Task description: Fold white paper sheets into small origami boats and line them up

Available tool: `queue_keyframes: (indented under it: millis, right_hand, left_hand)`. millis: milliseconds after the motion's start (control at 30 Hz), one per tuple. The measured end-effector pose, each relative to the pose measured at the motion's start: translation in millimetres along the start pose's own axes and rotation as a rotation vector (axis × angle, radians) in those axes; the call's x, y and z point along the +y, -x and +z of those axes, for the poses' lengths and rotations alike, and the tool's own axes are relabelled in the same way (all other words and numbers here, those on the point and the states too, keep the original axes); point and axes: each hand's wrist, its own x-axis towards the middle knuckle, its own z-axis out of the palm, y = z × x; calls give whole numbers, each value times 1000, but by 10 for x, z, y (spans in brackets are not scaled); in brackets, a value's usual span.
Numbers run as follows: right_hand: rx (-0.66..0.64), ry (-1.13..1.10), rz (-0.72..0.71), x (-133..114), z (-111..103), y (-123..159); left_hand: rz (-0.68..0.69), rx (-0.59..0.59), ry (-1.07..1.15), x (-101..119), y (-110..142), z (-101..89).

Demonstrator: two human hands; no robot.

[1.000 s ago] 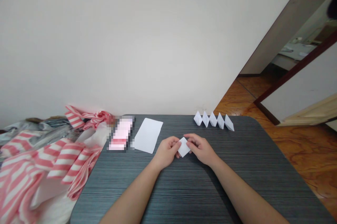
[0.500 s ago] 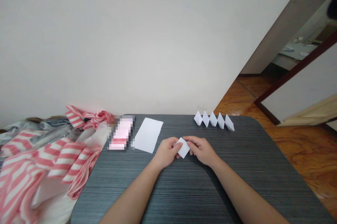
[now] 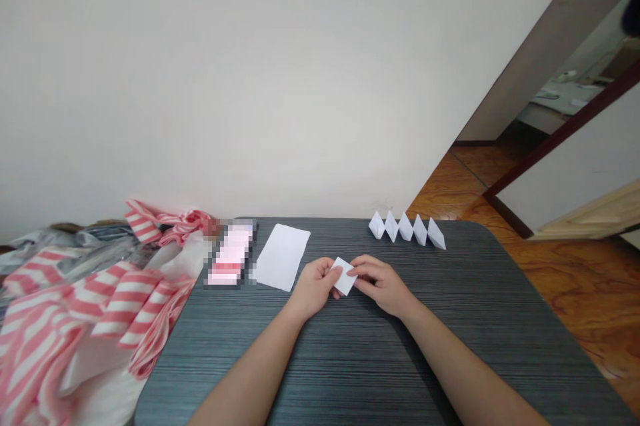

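head view — paper square (image 3: 345,282), left fingers (image 3: 334,274) holding, right fingers (image 3: 367,271) touching

Soft, fairly even room light here, brightest around the middle of the wall (image 3: 305,93) and duller toward its left edge; doorway (image 3: 525,136) dim, some shine on the wood floor (image 3: 590,319). Blurry shadow on the table (image 3: 350,366) along the inner side of the right forearm (image 3: 450,356), folded paper (image 3: 346,281) nearly washed-out white. Wide-lens stretch at the edges, striped cloth (image 3: 120,303) soft in detail, blocky pixelation over the phone-shaped item (image 3: 230,256).
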Motion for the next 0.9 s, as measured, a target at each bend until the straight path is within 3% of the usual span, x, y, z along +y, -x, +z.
queue_keyframes:
  millis: [233, 467, 900]
  right_hand:
    - [10, 19, -18, 61, 2, 16]
    - [-71, 16, -27, 23, -7, -6]
    - [-20, 48, 29, -73, -23, -40]
  left_hand:
    - [-16, -22, -23, -48, 7, -7]
    - [-17, -27, -32, -24, 16, -11]
    - [-11, -79, -59, 4, 9, -17]
